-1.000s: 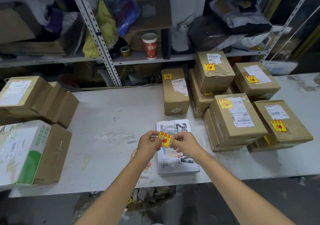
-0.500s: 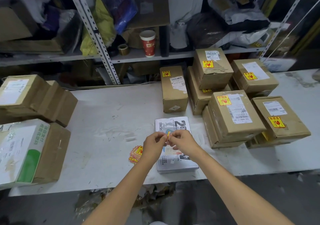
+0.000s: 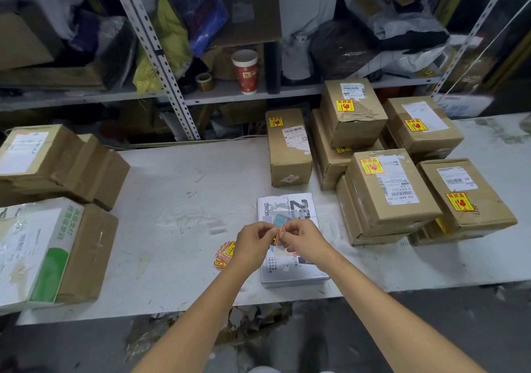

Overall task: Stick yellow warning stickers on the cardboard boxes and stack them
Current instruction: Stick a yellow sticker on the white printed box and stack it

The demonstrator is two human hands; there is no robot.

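Note:
My left hand (image 3: 253,242) and my right hand (image 3: 304,239) meet over a flat grey-white printed box (image 3: 290,269) at the table's front. Between their fingertips they pinch one yellow warning sticker (image 3: 277,233), seen edge-on. A small pile of yellow stickers (image 3: 224,254) lies on the table just left of my left hand. Several cardboard boxes with yellow stickers stand stacked at the right, among them one at the front (image 3: 388,191) and one at the far right (image 3: 465,197). A single stickered box (image 3: 288,148) stands behind the printed box.
Cardboard boxes without stickers (image 3: 57,160) and a white-green carton (image 3: 37,252) fill the table's left end. A metal shelf behind holds a red paper cup (image 3: 245,72), a tape roll (image 3: 204,81) and bags. The white table (image 3: 178,200) is bare between the groups.
The sticker, which faced me a second ago, is now turned edge-on between my fingers. Both hands stay together over the printed box.

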